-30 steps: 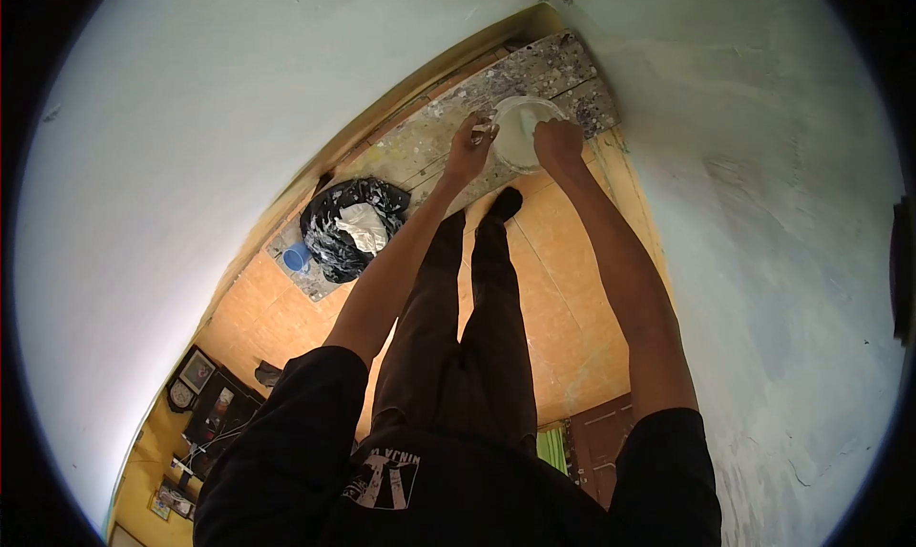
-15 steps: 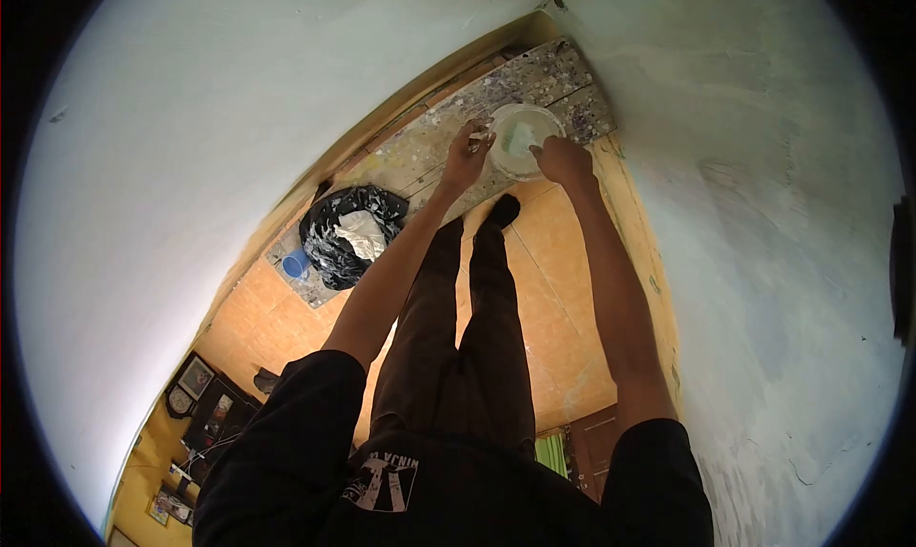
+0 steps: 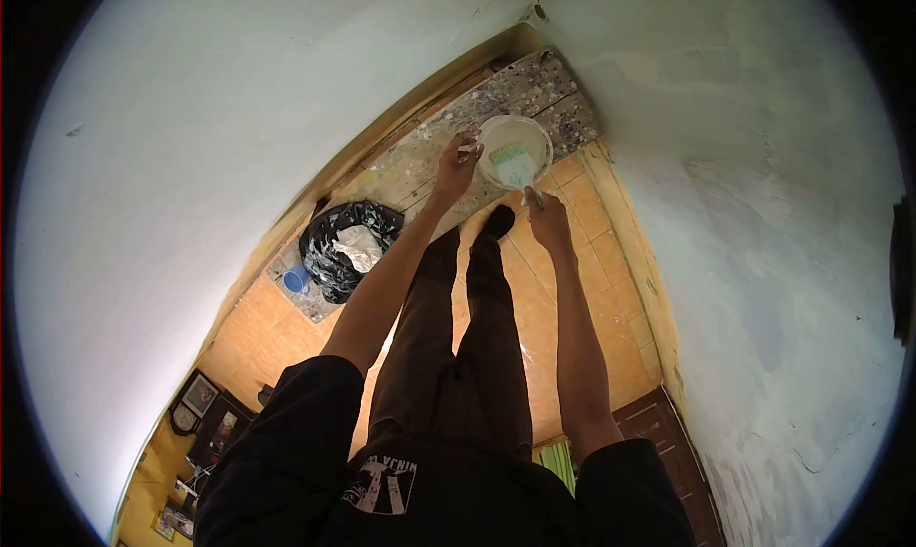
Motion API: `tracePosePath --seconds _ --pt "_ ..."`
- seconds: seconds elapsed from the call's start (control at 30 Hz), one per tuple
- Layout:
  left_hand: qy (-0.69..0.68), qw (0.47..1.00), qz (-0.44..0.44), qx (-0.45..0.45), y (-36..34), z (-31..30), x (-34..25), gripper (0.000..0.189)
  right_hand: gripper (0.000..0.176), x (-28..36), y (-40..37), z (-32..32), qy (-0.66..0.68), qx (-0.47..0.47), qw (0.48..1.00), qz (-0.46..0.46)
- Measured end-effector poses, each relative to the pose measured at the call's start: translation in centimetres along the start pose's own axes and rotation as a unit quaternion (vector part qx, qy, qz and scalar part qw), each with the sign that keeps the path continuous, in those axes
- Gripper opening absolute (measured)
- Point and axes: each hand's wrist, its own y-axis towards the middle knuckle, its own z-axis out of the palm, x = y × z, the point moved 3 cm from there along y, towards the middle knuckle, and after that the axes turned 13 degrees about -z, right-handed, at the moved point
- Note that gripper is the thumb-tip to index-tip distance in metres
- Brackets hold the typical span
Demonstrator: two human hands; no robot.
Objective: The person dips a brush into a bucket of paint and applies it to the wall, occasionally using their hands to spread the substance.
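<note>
A round white bucket (image 3: pixel 534 135) with pale paint inside rests on a paint-spattered plank (image 3: pixel 420 156) in the room's corner. My left hand (image 3: pixel 456 162) grips the bucket's left rim. My right hand (image 3: pixel 547 220) holds the handle of a wide paintbrush (image 3: pixel 513 165), whose paint-loaded bristles hang over the bucket's opening. My legs in dark trousers (image 3: pixel 468 337) stand below, one foot touching the plank's edge.
A black plastic bag (image 3: pixel 345 241) with white material in it and a small blue cup (image 3: pixel 297 280) sit on the plank's left end. White walls (image 3: pixel 754 194) close in at left and right. Orange floor tiles (image 3: pixel 611 289) lie far below, with framed items at lower left.
My right hand has drawn back from inside the bucket toward me, lifting the paintbrush so its wet bristles show above the opening. My left hand stayed on the rim.
</note>
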Motion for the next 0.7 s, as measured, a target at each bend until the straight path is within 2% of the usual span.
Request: tracePosePath --seconds 0.07,0.13,0.23,0.37,0.47,0.53,0.57,0.6,0.63,0.67,0.7 --pt "0.0 1.0 0.004 0.001 0.0 0.0 -0.1 0.03 0.047 -0.2 -0.3 0.6 0.006 -0.028 1.0 0.003" --pt "0.01 1.0 0.0 -0.001 -0.2 0.0 -0.2 0.03 0.046 0.1 -0.6 0.8 -0.006 -0.073 0.995 -0.062" --pt "0.011 1.0 -0.004 -0.004 -0.1 0.0 0.2 0.031 0.044 0.5 -0.6 0.8 -0.026 -0.106 0.989 -0.101" --pt "0.057 0.998 -0.033 -0.002 -0.5 -0.2 -0.9 0.034 0.042 2.0 -0.8 -0.4 0.005 -0.118 0.992 -0.042" --pt "0.144 0.988 0.035 -0.037 -0.3 -0.6 -1.0 0.037 0.04 3.6 -2.8 -1.6 0.108 -0.159 0.981 -0.023" --pt "0.139 0.99 0.007 -0.025 2.7 -1.6 4.5 0.041 0.038 4.9 -4.2 -2.7 0.08 -0.186 0.978 -0.048" --pt "0.203 0.976 0.07 -0.041 2.8 -2.3 4.1 0.043 0.035 6.2 -5.4 -3.6 0.107 -0.191 0.975 -0.033" --pt "0.261 0.954 0.138 -0.059 1.9 -2.8 2.8 0.044 0.031 6.7 -6.4 -4.0 0.079 -0.245 0.964 -0.062" --pt "0.243 0.963 0.116 -0.025 1.0 -3.3 0.6 0.045 0.03 7.9 -7.4 -4.7 0.101 -0.269 0.955 -0.071" --pt "0.23 0.969 0.087 -0.02 0.3 -4.2 -0.5 0.046 0.031 9.7 -8.5 -5.9 0.154 -0.245 0.957 -0.008" --pt "0.26 0.964 0.058 -0.008 -1.0 -4.0 -4.1 0.049 0.031 10.2 -9.5 -6.6 0.155 -0.26 0.953 -0.007"
